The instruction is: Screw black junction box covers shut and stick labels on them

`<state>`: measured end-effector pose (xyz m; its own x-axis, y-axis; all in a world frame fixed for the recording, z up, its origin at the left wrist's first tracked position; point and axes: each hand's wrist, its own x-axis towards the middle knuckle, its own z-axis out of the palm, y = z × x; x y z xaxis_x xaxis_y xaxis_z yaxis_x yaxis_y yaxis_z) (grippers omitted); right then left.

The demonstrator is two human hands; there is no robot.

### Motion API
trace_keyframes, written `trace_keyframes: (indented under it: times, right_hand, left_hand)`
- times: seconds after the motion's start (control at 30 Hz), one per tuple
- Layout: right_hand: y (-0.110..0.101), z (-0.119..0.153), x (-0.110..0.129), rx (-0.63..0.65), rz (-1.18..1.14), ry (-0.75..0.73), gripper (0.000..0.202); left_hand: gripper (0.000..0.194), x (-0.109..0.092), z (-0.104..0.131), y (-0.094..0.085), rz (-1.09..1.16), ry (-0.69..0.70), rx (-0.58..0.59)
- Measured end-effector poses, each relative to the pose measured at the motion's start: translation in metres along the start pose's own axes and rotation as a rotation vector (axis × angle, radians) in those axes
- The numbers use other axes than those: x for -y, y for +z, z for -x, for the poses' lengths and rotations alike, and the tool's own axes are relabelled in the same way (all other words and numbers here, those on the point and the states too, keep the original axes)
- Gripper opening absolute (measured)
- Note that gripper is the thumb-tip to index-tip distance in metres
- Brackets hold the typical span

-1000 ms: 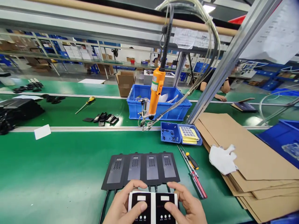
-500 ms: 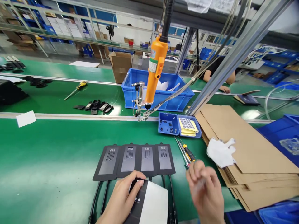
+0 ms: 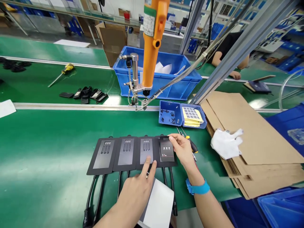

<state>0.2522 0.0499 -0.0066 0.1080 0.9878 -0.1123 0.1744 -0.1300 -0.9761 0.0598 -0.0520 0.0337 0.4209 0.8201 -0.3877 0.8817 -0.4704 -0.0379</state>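
Four flat black control boxes stand side by side, among them the left one, the second and the third, each with a grey display panel. Over the fourth box lies a black label with white icons, covering its panel. My right hand pinches the label's upper right corner between thumb and fingers. My left hand has two fingers stretched out at the third box's lower edge. Beneath that hand is a sheet with a white surface, partly hidden.
Behind the boxes are a small blue bin of screws and yellow-edged stickers. An orange electric screwdriver hangs before a blue crate. Cardboard sheets with a white glove lie right, near a screwdriver.
My right hand has moved left and up to the fourth box, where a black label now covers its panel. My left hand has shifted up and right, two fingers extended. The view has tilted down.
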Motion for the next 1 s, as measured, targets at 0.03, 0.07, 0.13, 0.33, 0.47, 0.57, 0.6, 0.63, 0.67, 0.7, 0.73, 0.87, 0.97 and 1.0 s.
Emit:
trace_keyframes:
  times: [0.03, 0.07, 0.13, 0.33, 0.47, 0.57, 0.6, 0.63, 0.67, 0.7, 0.73, 0.87, 0.97, 1.0]
  right_hand:
    - [-0.0001, -0.0006, -0.0016, 0.001, -0.005, 0.003, 0.031]
    - [-0.0002, -0.0012, -0.0027, 0.004, -0.01, 0.006, 0.031]
    - [0.0004, -0.0018, -0.0034, 0.009, -0.02, 0.007, 0.03]
    - [0.0025, -0.0013, -0.0007, 0.014, -0.023, 0.012, 0.03]
    - [0.0025, -0.0011, 0.0015, 0.015, -0.025, 0.019, 0.029]
    - [0.0023, -0.001, 0.0024, 0.013, -0.02, 0.021, 0.028]
    - [0.0022, -0.0011, 0.0022, 0.013, -0.016, 0.017, 0.027]
    - [0.002, -0.0011, 0.0018, 0.013, -0.013, 0.013, 0.027]
    - [0.0018, -0.0011, 0.0013, 0.013, -0.009, 0.01, 0.026]
    - [0.0016, -0.0011, 0.0007, 0.012, -0.005, 0.008, 0.026]
    - [0.0014, -0.0011, 0.0001, 0.011, -0.001, 0.007, 0.026]
    - [0.0017, -0.0011, -0.0006, 0.009, 0.016, 0.003, 0.026]
    - [0.0024, -0.0012, 0.0001, 0.002, 0.027, 0.0, 0.026]
    - [0.0025, -0.0012, 0.0004, -0.001, 0.029, -0.001, 0.026]
  left_hand:
    - [0.088, -0.001, -0.0017, -0.0024, -0.006, 0.004, 0.012]
    - [0.089, -0.002, -0.0033, -0.0041, -0.01, 0.009, 0.019]
    - [0.088, -0.0037, -0.0056, -0.0054, -0.021, 0.014, 0.023]
    - [0.085, -0.005, -0.0072, 0.0004, -0.038, 0.019, -0.022]
    - [0.086, -0.0047, -0.0069, 0.0021, -0.039, 0.028, -0.043]
    - [0.086, -0.005, -0.0073, 0.0007, -0.046, 0.041, -0.039]
    - [0.086, -0.0051, -0.0075, 0.0, -0.049, 0.044, -0.033]
    - [0.086, -0.0052, -0.0076, -0.0007, -0.052, 0.047, -0.027]
    - [0.086, -0.0053, -0.0078, -0.0014, -0.055, 0.049, -0.022]
    - [0.086, -0.0053, -0.008, -0.0021, -0.058, 0.051, -0.017]
    - [0.087, -0.0053, -0.0082, -0.0027, -0.061, 0.053, -0.01]
    - [0.086, -0.0051, -0.0088, -0.0039, -0.06, 0.06, 0.017]
    - [0.085, -0.0052, -0.009, -0.0049, -0.052, 0.056, 0.013]
    - [0.085, -0.0052, -0.0091, -0.0057, -0.049, 0.059, 0.012]
